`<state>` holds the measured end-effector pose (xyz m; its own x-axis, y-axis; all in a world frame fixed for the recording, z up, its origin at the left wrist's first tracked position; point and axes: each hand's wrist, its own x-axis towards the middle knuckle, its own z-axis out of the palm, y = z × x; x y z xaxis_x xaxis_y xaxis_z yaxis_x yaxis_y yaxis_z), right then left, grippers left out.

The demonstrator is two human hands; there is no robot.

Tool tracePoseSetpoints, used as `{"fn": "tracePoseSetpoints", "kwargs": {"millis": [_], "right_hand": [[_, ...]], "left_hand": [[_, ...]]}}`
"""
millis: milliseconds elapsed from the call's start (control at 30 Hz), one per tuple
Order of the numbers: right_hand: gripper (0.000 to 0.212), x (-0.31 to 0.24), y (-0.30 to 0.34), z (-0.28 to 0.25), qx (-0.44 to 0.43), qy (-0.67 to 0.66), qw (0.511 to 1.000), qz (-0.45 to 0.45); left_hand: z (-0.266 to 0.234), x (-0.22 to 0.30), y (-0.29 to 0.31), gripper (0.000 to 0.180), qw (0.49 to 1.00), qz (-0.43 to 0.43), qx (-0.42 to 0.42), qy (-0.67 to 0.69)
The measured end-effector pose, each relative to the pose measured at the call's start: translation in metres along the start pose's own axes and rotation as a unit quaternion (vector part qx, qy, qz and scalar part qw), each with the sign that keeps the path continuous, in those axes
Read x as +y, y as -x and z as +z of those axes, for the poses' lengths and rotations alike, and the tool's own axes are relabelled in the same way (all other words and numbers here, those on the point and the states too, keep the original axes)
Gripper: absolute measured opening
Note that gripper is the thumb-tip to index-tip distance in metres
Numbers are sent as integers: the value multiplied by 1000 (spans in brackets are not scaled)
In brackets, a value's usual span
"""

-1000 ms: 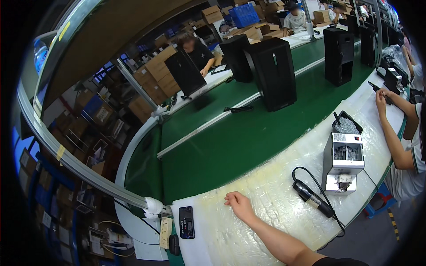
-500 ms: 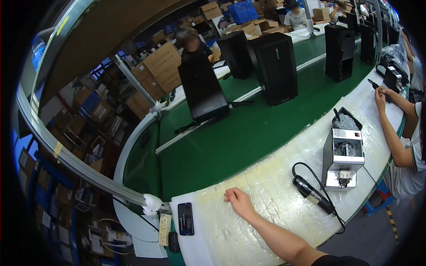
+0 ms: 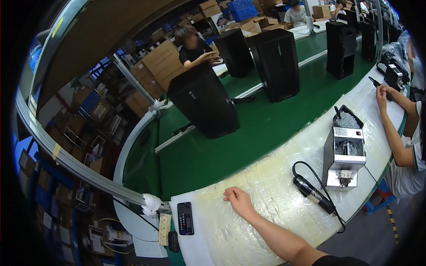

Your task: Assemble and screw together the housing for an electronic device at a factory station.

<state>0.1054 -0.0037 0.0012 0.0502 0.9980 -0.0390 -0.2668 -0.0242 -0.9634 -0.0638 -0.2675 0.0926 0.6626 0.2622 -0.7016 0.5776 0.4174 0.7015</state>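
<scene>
My right hand (image 3: 238, 201) rests on the plastic-covered white bench top (image 3: 262, 221), its fingers loosely curled and nothing seen in them. The forearm comes in from the lower right. To the left of the hand lies a black phone (image 3: 186, 218). On the right is a black electric screwdriver (image 3: 313, 194) with a looped cord, beside a silver screw feeder (image 3: 344, 158). My left hand is out of view. Across the green conveyor, a co-worker (image 3: 193, 46) has a hand above a tilted black speaker cabinet (image 3: 204, 102).
More black speaker cabinets (image 3: 276, 66) stand along the green conveyor belt (image 3: 262, 124). A black tray of screws (image 3: 348, 119) sits behind the feeder. A neighbour's hands (image 3: 382, 93) work at the right. A metal frame post (image 3: 84, 164) and a power strip (image 3: 164, 229) border the left.
The nearest speaker cabinet has turned and shifted toward me, now leaning. The co-worker behind it has straightened, with face and hand now showing above it. My right hand stays put.
</scene>
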Motion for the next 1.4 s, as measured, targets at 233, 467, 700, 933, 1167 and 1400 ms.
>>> {"fn": "tracePoseSetpoints", "kwargs": {"millis": [233, 467, 700, 933, 1167, 1400], "right_hand": [[27, -3, 2, 2, -3, 10, 1000, -1], [27, 3, -3, -3, 5, -13, 1000, 12], [28, 2, -5, -2, 2, -36, 999, 18], [27, 0, -5, -3, -10, -47, 998, 28], [28, 6, -7, 0, 2, -53, 998, 26], [27, 2, -5, -2, -5, -25, 999, 21]], "left_hand": [[-34, -15, -16, 54, 906, -69, -303, -287], [-190, 156, -25, 36, 914, -42, 199, -352], [-337, 336, -47, 20, 494, 272, 588, -580], [-412, 416, -71, 70, 439, 191, 667, -572], [-406, 411, -91, 82, 481, 132, 669, -551], [-363, 368, -82, 73, 448, 225, 672, -546]]}}
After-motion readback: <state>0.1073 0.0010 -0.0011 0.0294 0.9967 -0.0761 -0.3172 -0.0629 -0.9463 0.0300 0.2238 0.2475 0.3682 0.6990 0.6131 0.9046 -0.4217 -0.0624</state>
